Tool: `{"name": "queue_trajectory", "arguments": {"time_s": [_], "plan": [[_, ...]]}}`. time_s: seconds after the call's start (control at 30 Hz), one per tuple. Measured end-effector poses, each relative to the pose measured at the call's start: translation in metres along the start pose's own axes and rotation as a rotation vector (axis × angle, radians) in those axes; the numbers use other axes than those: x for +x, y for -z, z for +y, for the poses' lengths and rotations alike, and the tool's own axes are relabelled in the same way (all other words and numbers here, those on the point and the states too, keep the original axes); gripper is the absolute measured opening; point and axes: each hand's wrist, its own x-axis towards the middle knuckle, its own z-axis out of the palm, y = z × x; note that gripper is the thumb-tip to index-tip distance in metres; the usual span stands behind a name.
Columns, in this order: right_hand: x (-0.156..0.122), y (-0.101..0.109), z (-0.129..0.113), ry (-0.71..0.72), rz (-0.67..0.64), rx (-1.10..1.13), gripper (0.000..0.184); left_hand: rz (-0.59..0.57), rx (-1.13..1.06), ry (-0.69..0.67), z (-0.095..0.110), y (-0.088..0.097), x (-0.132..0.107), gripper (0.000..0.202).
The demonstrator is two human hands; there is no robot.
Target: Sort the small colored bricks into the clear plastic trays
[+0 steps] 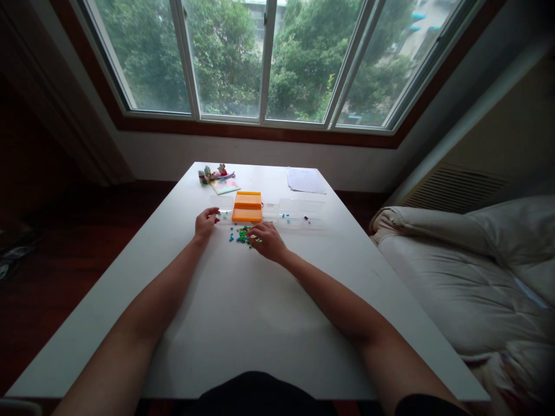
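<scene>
Wide window with green trees behind, above far edge of white bench; pale quilted sofa off right edge. Along far half of bench: clear trays right of centre, sheet of paper behind them, orange box at centre, booklet and toy figures toward far left corner. Left hand just left of orange box, fingers curled at small clear tray; grasp not discernible. Right hand palm down, touching pile of green and blue bricks in front of orange box, fingers bent; whether clenched on any brick, cannot tell.
</scene>
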Motion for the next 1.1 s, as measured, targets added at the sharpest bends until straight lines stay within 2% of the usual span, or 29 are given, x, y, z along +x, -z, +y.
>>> {"name": "queue_trajectory", "arguments": {"time_s": [0.13,0.27,0.5,0.67,0.8,1.1], "plan": [[0.002,-0.017,-0.023,0.121,-0.122,-0.07,0.038,-0.019,0.041,-0.023,-0.002,0.0,0.0,0.028],[0.0,-0.029,-0.029,0.178,-0.23,-0.133,0.048,-0.036,0.08,-0.06,-0.004,-0.001,-0.001,0.026],[0.0,-0.027,-0.029,0.218,-0.263,-0.117,0.04,-0.136,0.28,-0.149,-0.001,-0.001,-0.007,0.025],[-0.003,-0.021,-0.026,0.296,-0.206,-0.073,0.026,-0.243,0.496,-0.318,0.007,-0.005,-0.015,0.026],[-0.006,-0.02,-0.019,0.266,-0.161,-0.083,0.022,-0.341,0.749,-0.439,0.013,-0.01,-0.026,0.023],[-0.007,-0.019,-0.008,0.248,-0.161,-0.177,0.016,-0.439,0.957,-0.497,0.021,-0.016,-0.036,0.033]]}}
